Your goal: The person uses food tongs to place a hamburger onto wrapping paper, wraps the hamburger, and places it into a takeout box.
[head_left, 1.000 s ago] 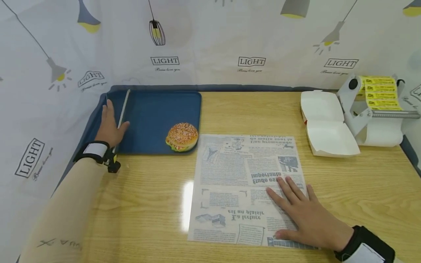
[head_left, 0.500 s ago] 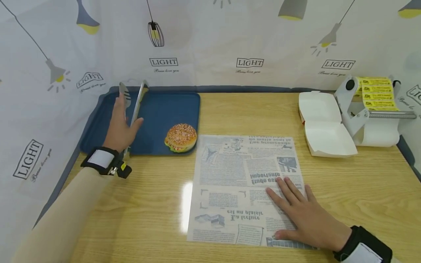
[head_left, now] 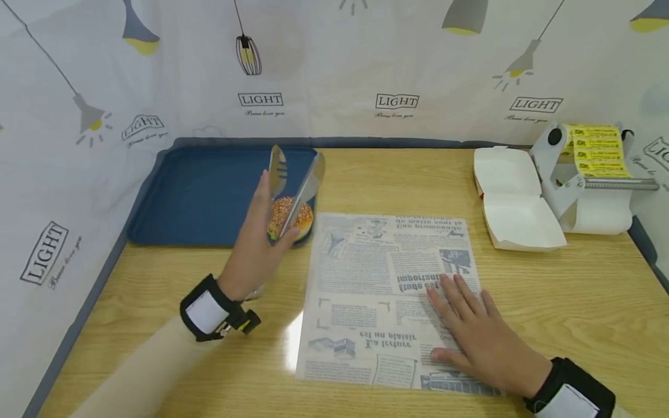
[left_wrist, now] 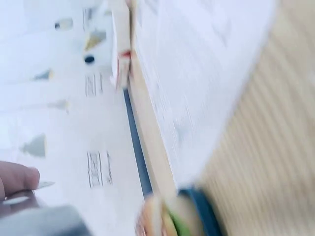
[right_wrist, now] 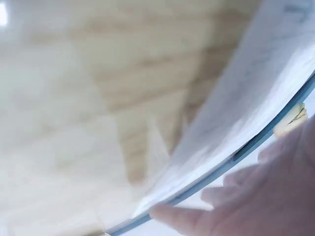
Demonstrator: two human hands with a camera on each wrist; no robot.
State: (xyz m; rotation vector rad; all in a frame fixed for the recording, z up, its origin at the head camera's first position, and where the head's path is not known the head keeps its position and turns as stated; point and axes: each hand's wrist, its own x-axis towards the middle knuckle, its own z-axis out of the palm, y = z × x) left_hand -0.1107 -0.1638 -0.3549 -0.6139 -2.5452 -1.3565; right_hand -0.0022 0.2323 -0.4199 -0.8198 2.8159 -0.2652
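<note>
My left hand (head_left: 255, 247) grips metal serving tongs (head_left: 309, 184), whose two arms stand apart above the tray's right side. Below and partly behind them, a sesame-bun hamburger (head_left: 280, 211) sits at the near right corner of the blue tray (head_left: 204, 197). In the left wrist view, the blurred burger (left_wrist: 151, 216) shows at the bottom edge, apart from the tongs (left_wrist: 44, 223). Spread flat, my right hand (head_left: 486, 342) rests on the lower right of a newspaper-print wrapping sheet (head_left: 360, 307). The right wrist view shows its fingers (right_wrist: 182, 216) extended and blurred.
An open white cardboard burger box (head_left: 522, 220) stands at the back right. Beside it is a label dispenser (head_left: 575, 186) with a roll of yellow stickers (head_left: 598, 148). A printed curtain (head_left: 334, 69) hangs behind the wooden table (head_left: 397, 180).
My left hand has carried the tongs rightward across the tray, from its left side to over the hamburger. My right hand has barely moved on the sheet.
</note>
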